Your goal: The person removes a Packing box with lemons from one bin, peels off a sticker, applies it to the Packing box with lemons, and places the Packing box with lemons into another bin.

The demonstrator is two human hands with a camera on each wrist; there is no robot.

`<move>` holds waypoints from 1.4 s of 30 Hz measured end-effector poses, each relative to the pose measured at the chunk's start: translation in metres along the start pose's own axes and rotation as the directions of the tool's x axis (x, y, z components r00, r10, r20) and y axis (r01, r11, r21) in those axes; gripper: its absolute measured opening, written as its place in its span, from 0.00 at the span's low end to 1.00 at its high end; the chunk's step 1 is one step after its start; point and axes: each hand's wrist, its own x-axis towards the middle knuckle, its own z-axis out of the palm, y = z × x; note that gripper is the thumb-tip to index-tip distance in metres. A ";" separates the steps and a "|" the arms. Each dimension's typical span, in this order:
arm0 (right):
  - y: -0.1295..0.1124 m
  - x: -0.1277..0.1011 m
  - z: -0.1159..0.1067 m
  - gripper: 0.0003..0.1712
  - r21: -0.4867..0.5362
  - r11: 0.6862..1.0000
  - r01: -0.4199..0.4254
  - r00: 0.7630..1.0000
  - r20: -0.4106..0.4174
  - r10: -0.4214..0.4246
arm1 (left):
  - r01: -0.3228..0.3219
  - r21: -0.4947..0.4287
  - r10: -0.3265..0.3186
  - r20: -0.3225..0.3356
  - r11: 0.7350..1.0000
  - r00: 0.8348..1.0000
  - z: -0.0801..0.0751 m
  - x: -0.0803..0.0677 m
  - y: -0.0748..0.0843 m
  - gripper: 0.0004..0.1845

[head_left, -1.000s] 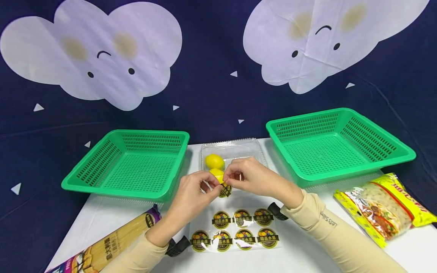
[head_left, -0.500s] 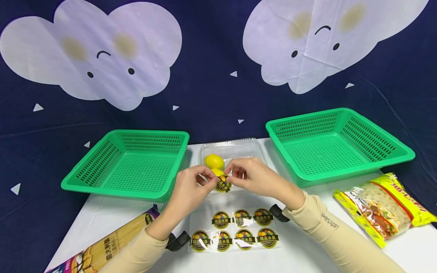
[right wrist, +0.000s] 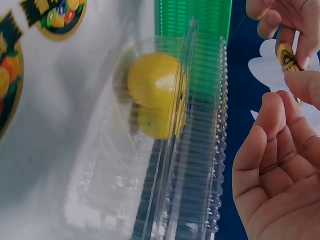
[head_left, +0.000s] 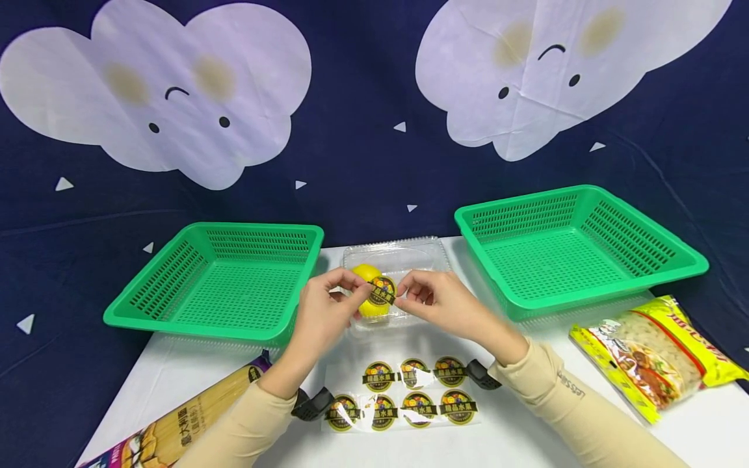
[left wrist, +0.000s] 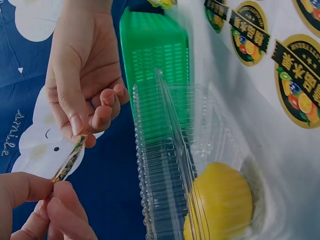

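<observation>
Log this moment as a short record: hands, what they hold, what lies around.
left hand: pinches one edge of the sticker
right hand: pinches the opposite edge
sticker: round, held above the clear container
lemons: in the clear container
sticker sheet: seven stickers on it, lying flat nearest the person
green baskets: left, right
noodle packs: long pack, yellow bag
</observation>
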 end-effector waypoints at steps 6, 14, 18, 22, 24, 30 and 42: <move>0.000 -0.002 0.002 0.04 0.104 0.993 -0.056 0.998 -0.011 0.058 | 0.003 -0.059 -0.004 -0.008 0.998 1.000 0.004 0.004 0.001 0.03; 0.006 -0.004 -0.001 0.06 0.173 0.982 -0.079 0.994 -0.064 0.091 | 0.002 -0.130 -0.002 0.002 0.992 1.000 0.011 0.011 0.000 0.04; 0.010 -0.003 -0.004 0.06 0.185 0.979 -0.091 0.991 -0.081 0.108 | 0.014 -0.138 -0.012 0.010 0.990 1.000 0.015 0.014 0.001 0.04; 0.012 0.002 -0.011 0.07 0.161 0.982 -0.100 0.988 -0.104 0.118 | 0.000 -0.093 0.001 0.017 0.996 1.000 0.017 0.021 0.004 0.05; 0.013 0.006 -0.015 0.07 0.140 0.985 -0.105 0.986 -0.116 0.122 | -0.013 -0.051 0.014 0.026 0.999 1.000 0.018 0.028 0.005 0.05; 0.015 0.021 -0.026 0.09 0.068 0.985 -0.157 0.976 -0.144 0.165 | -0.014 0.085 0.008 0.065 0.996 0.998 0.021 0.050 0.008 0.04; 0.020 0.048 -0.034 0.10 -0.083 0.954 -0.289 0.956 -0.081 0.282 | 0.206 0.181 -0.237 0.172 0.962 0.956 0.025 0.079 0.002 0.08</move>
